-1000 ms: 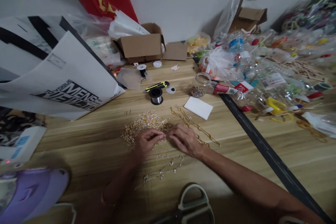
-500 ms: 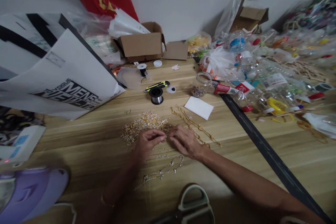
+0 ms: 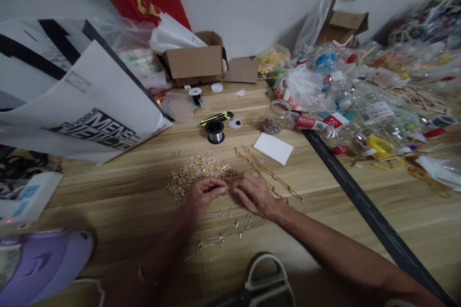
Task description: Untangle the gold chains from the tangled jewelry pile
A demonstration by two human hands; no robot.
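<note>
My left hand [image 3: 206,194] is pinched closed at the near edge of a pile of small gold and silver pieces [image 3: 201,168]; a tiny piece at its fingertips is too small to name. Just beside it, my right hand [image 3: 254,193] has its fingers bent together, pointing at the left fingertips. Whatever lies between those fingers is hidden. A silver chain [image 3: 226,236] lies on the wooden table just below my hands, with a shorter silver length [image 3: 217,215] above it. Gold chains [image 3: 268,172] stretch out beyond my right hand.
Scissors [image 3: 268,280] lie at the near edge, a purple iron [image 3: 50,261] at the left. Behind the pile are a wire spool [image 3: 215,133], a yellow-black cutter [image 3: 216,118], a white paper [image 3: 273,148] and a bead jar [image 3: 276,117]. Plastic bottles [image 3: 374,110] crowd the right.
</note>
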